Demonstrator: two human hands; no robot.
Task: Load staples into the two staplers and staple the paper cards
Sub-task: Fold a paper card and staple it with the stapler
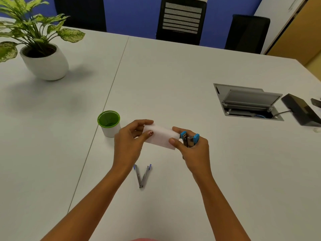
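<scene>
A white paper card (160, 136) is held above the table between both hands. My left hand (129, 142) pinches its left end with thumb and fingers. My right hand (194, 150) pinches the card's right end with thumb and forefinger while its other fingers curl round a small blue stapler (189, 139), whose metal jaws point up. A second stapler (142, 175), metal with blue tips, lies swung wide open in a V on the table below the hands.
A green-rimmed white cup (109, 123) stands just left of my left hand. A potted plant (44, 61) sits at the far left. An open cable hatch (246, 102) and a black device (302, 110) lie at the right. Black chairs (181, 20) line the far edge.
</scene>
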